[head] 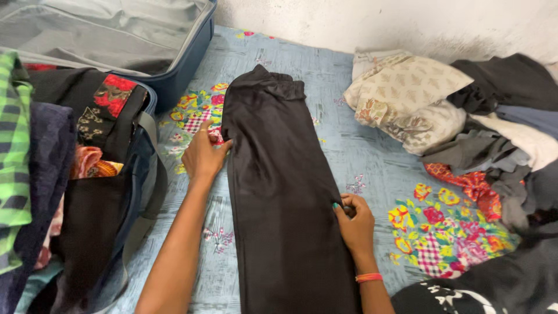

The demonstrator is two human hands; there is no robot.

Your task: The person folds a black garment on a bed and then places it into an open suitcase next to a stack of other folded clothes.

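Observation:
A pair of black trousers (279,180) lies folded lengthwise on a pale blue flowered bedsheet (372,157), waistband at the far end. My left hand (203,154) rests on the trousers' left edge, fingers curled over the fabric. At the right edge, lower down, my right hand (353,224) pinches the cloth; an orange band circles that wrist.
An open blue suitcase (174,75) packed with folded clothes sits at the left, lid raised. A heap of loose garments (465,116), cream, black, grey and red, lies at the right against a white wall. More black cloth (500,285) covers the near right corner.

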